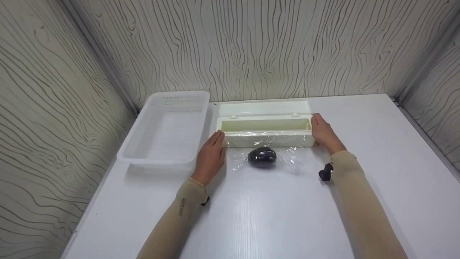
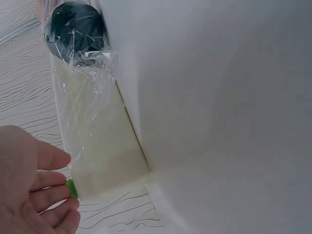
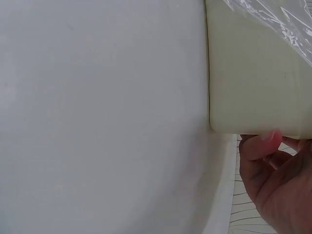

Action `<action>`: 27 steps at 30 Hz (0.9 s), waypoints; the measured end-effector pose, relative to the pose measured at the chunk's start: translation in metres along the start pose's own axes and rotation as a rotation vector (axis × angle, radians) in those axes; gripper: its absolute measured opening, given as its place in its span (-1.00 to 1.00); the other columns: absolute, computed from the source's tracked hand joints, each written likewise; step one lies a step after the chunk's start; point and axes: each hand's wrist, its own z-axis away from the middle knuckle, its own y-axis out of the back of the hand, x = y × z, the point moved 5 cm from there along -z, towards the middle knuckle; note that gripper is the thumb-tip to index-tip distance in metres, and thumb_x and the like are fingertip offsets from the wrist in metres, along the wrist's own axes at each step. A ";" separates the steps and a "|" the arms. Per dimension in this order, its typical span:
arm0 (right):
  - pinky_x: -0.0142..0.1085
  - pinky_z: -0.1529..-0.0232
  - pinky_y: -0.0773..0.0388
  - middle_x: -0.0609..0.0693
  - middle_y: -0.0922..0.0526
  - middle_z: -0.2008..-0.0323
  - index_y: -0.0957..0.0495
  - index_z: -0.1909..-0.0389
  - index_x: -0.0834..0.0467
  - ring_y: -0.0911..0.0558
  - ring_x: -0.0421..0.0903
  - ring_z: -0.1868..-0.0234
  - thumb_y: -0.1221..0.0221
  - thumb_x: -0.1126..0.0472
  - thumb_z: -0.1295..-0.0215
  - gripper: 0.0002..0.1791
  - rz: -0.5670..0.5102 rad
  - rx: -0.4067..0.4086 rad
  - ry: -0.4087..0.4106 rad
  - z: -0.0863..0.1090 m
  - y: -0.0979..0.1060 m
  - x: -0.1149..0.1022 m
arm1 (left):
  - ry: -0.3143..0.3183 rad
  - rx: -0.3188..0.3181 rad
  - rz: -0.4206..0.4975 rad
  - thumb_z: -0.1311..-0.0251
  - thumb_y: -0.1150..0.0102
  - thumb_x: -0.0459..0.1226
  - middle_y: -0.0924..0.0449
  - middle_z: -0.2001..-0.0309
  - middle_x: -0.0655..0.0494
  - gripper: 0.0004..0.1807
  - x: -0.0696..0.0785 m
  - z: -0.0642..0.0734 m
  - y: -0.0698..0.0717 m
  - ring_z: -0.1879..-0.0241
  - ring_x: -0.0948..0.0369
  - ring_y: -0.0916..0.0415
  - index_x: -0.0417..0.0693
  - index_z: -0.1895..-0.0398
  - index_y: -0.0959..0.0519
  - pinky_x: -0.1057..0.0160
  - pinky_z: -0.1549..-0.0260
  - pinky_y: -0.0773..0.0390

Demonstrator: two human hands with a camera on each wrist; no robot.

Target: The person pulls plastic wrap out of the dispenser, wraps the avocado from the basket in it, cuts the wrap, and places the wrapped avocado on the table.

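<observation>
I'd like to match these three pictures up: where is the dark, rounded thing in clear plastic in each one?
Head: the dark thing is a little below and right of the centre, in front of the box.
Left wrist: at the top left.
Right wrist: not in it; only some clear plastic shows at the top right.
Shared landmark: the cream box, in all three views.

Head: high, downward; 2 wrist-views: close, sharing box (image 3: 253, 78).
</observation>
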 end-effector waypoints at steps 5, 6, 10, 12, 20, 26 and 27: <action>-0.24 0.46 -0.56 0.35 -0.48 -0.10 -0.08 -0.51 0.16 -0.54 -0.03 0.37 0.59 -0.18 -0.65 -0.31 0.006 0.012 0.011 0.001 0.000 -0.001 | 0.015 -0.021 0.012 -0.38 -0.21 -0.39 -0.36 -0.49 -0.21 -0.39 -0.004 0.000 -0.003 -0.46 -0.07 -0.37 -0.31 -0.47 -0.36 0.02 -0.45 -0.40; -0.25 0.46 -0.56 0.35 -0.49 -0.10 -0.09 -0.51 0.16 -0.53 -0.03 0.37 0.59 -0.17 -0.65 -0.31 0.010 0.013 0.011 0.001 0.000 -0.001 | 0.024 -0.027 0.012 -0.38 -0.23 -0.38 -0.33 -0.51 -0.20 -0.37 -0.005 0.000 -0.003 -0.46 -0.07 -0.37 -0.31 -0.48 -0.34 0.02 -0.44 -0.42; -0.25 0.47 -0.55 0.33 -0.48 -0.07 -0.09 -0.50 0.16 -0.53 -0.04 0.39 0.58 -0.16 -0.66 -0.33 0.011 0.012 0.007 0.002 0.000 -0.001 | 0.048 -0.037 0.008 -0.36 -0.24 -0.40 -0.30 -0.52 -0.22 -0.35 -0.006 0.000 -0.005 -0.46 -0.10 -0.36 -0.32 -0.50 -0.32 0.01 -0.44 -0.41; -0.24 0.42 -0.55 0.32 -0.47 -0.09 -0.08 -0.50 0.16 -0.54 -0.01 0.33 0.60 -0.16 -0.65 -0.32 0.013 0.008 0.005 0.002 0.000 -0.001 | 0.045 -0.042 0.000 -0.37 -0.23 -0.40 -0.32 -0.50 -0.23 -0.36 -0.005 -0.001 -0.004 -0.47 -0.11 -0.34 -0.34 -0.49 -0.32 0.02 -0.47 -0.38; -0.24 0.31 -0.52 0.32 -0.46 -0.17 -0.05 -0.53 0.16 -0.52 0.14 0.06 0.65 -0.21 -0.62 -0.26 0.030 0.003 0.013 0.002 0.002 0.000 | 0.054 -0.074 -0.035 -0.39 -0.22 -0.39 -0.36 -0.48 -0.19 -0.33 -0.003 -0.003 -0.002 -0.47 -0.06 -0.36 -0.28 -0.53 -0.28 0.05 -0.47 -0.38; -0.25 0.36 -0.53 0.32 -0.46 -0.16 -0.06 -0.52 0.17 -0.53 0.15 0.08 0.63 -0.19 -0.64 -0.28 0.032 0.004 0.011 0.002 0.003 0.001 | 0.029 -0.076 -0.059 -0.35 -0.27 -0.39 -0.27 -0.56 -0.07 -0.27 -0.004 -0.004 -0.004 -0.48 -0.01 -0.34 -0.11 -0.57 -0.27 0.08 -0.42 -0.44; -0.25 0.37 -0.54 0.32 -0.46 -0.16 -0.06 -0.51 0.17 -0.53 0.16 0.08 0.63 -0.19 -0.64 -0.29 0.028 0.002 0.010 0.002 0.003 0.001 | 0.021 -0.077 -0.062 -0.34 -0.28 -0.40 -0.24 -0.57 -0.05 -0.26 -0.004 -0.004 -0.005 -0.49 0.00 -0.33 -0.11 -0.57 -0.27 0.08 -0.42 -0.44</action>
